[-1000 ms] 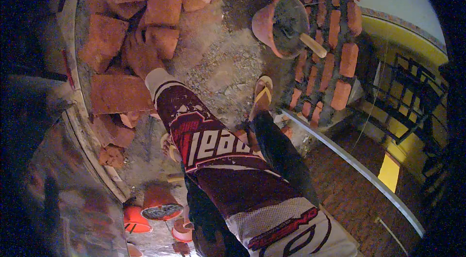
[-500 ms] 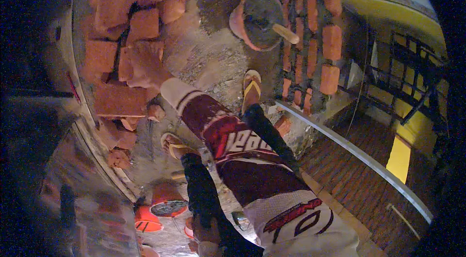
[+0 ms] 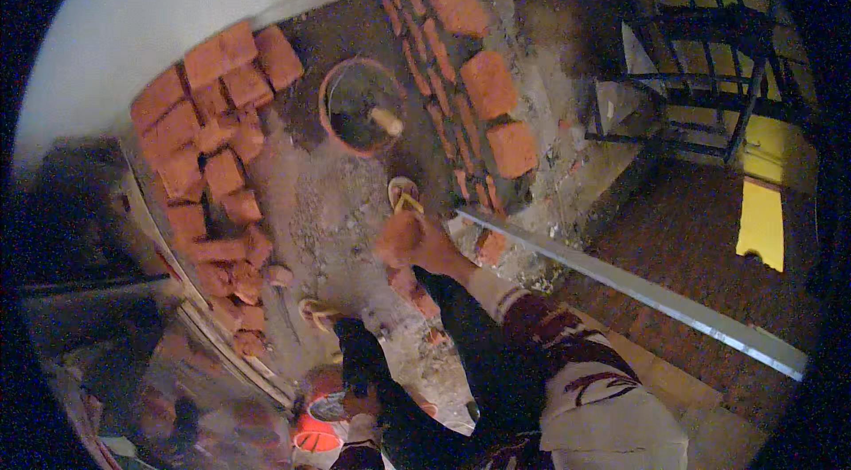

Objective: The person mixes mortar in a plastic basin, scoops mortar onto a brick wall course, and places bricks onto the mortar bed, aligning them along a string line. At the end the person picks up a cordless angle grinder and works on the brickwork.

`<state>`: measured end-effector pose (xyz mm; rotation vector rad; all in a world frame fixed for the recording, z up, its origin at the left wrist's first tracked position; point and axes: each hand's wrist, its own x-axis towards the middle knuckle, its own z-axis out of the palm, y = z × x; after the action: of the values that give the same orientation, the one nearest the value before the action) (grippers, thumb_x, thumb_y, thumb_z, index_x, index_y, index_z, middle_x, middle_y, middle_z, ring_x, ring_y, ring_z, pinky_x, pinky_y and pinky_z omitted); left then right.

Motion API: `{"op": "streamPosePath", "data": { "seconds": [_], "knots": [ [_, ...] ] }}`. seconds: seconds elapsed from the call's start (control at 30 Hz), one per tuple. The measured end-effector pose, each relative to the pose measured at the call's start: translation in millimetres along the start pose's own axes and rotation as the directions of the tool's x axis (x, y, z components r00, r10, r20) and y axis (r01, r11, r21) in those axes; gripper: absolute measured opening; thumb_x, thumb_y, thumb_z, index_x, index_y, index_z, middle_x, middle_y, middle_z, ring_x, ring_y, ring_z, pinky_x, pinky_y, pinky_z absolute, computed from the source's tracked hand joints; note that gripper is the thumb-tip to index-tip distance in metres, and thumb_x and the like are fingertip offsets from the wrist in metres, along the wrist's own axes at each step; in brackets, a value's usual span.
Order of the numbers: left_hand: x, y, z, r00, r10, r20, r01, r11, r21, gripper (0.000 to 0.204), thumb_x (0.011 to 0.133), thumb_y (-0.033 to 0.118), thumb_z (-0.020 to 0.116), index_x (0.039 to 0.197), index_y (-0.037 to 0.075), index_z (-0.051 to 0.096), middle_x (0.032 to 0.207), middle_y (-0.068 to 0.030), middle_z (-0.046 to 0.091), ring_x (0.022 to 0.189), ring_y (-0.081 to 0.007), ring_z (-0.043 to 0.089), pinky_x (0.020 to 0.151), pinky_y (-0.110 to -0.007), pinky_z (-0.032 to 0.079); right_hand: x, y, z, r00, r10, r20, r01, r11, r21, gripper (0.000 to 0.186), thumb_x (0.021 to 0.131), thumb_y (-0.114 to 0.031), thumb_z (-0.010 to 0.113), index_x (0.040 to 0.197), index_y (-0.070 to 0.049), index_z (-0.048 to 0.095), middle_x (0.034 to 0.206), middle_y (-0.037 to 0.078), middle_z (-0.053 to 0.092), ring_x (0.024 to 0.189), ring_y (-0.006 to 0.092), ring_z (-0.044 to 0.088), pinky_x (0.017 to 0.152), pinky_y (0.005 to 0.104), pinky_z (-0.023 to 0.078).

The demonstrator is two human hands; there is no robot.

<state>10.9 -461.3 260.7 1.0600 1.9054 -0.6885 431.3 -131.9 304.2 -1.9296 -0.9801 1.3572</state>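
Observation:
My right hand (image 3: 430,248) is closed on a red brick (image 3: 397,239), held above the ground just below my sandalled foot (image 3: 403,193); the grip is slightly blurred. My left hand (image 3: 362,401) hangs low by my dark trouser leg, close above the buckets at the bottom; its fingers are too dim to make out. Ahead, a round mortar bucket (image 3: 326,102) holds a tool with a wooden handle (image 3: 384,121).
A brick pile (image 3: 202,160) lines the left. Mortared brick courses (image 3: 434,53) run along the right, beside a long metal bar (image 3: 629,284) and a drop toward a lower floor with dark metal framework (image 3: 700,71). An orange bucket (image 3: 315,441) stands at the bottom.
My right hand has moved from the left brick pile toward the right, carrying a brick. The view has shifted, showing more pale wall at the top left.

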Motion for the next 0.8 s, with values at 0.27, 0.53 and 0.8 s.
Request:
{"op": "streamPosePath", "data": {
  "seconds": [0.27,0.53,0.8],
  "knots": [
    [9.1,102.2,-60.0,0.941,0.313,-0.129,-0.330,0.933,-0.142,0.068,0.083,0.050,0.079,0.127,0.000,0.063,0.112,-0.0201,0.070,0.104,-0.0323,0.067,0.091,-0.046,0.054,-23.4,-22.0,-110.3,0.967,0.195,-0.164,-0.228,0.950,-0.215,0.095,0.062,-0.040,0.095,0.138,-0.004,0.051,0.131,0.020,0.062,0.123,0.0359,0.060,0.105,0.0469,0.048],
    [-45.5,369.6,-179.8,0.887,0.387,-0.254,-0.462,0.720,-0.518,0.042,0.088,0.029,0.081,0.110,-0.005,0.071,0.107,-0.0132,0.073,0.096,-0.0208,0.067,0.084,-0.036,0.054,-30.7,-60.4,-87.0,0.999,0.033,0.037,-0.024,0.972,-0.233,0.098,0.063,-0.049,0.091,0.138,-0.002,0.051,0.130,0.022,0.059,0.120,0.0407,0.058,0.105,0.0483,0.046],
    [-50.5,430.8,-267.4,0.947,0.298,-0.122,-0.284,0.594,-0.753,0.040,0.084,0.029,0.085,0.106,-0.001,0.069,0.099,-0.0084,0.071,0.087,-0.0187,0.064,0.079,-0.035,0.053,-2.6,-116.9,-69.9,0.990,-0.124,0.071,0.138,0.959,-0.249,0.102,0.061,-0.050,0.087,0.141,-0.001,0.047,0.132,0.026,0.055,0.123,0.0471,0.051,0.107,0.0578,0.039]
  ]
}}
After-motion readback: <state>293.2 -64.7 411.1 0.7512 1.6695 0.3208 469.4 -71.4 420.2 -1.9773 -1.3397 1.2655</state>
